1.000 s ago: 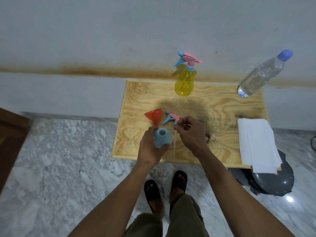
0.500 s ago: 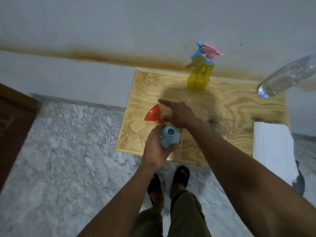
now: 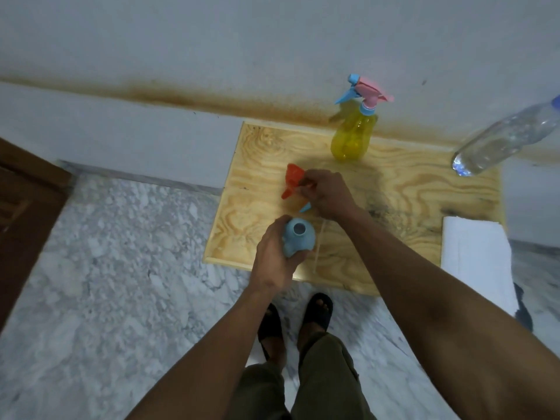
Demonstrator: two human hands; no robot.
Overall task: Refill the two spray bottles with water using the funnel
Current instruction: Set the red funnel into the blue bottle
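Gripping the blue bottle (image 3: 298, 240) (uncapped) at the table edge (image 3: 230, 262), left hand (image 3: 274, 262); right hand (image 3: 325, 194) pinches funnel (image 3: 293, 181).

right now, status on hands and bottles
Left hand grips open blue spray bottle. Right hand pinches red plastic funnel. Yellow spray bottle still capped.
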